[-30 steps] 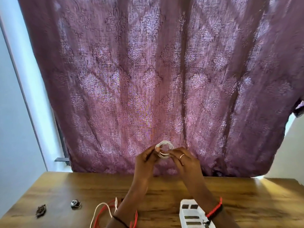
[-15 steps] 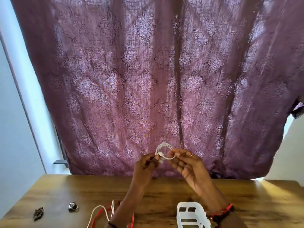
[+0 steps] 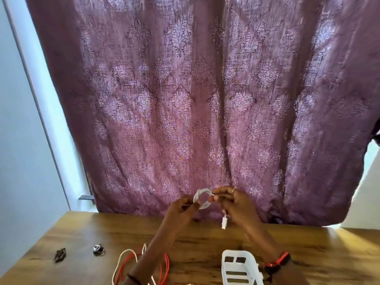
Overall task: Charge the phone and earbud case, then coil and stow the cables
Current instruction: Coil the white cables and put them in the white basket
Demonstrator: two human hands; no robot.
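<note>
White coiled cable (image 3: 202, 199) pinched between left hand (image 3: 181, 210) and right hand (image 3: 236, 204).

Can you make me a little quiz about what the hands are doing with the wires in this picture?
1. True or false: both hands hold the white coil up above the table.
2. What hangs loose below the right hand? A) a white plug B) a key C) a spoon
3. What colour is the cable lying beside the white cable on the table?

Key:
1. True. The left hand pinches one side and the right hand the other.
2. A, the plug.
3. Red.
</note>
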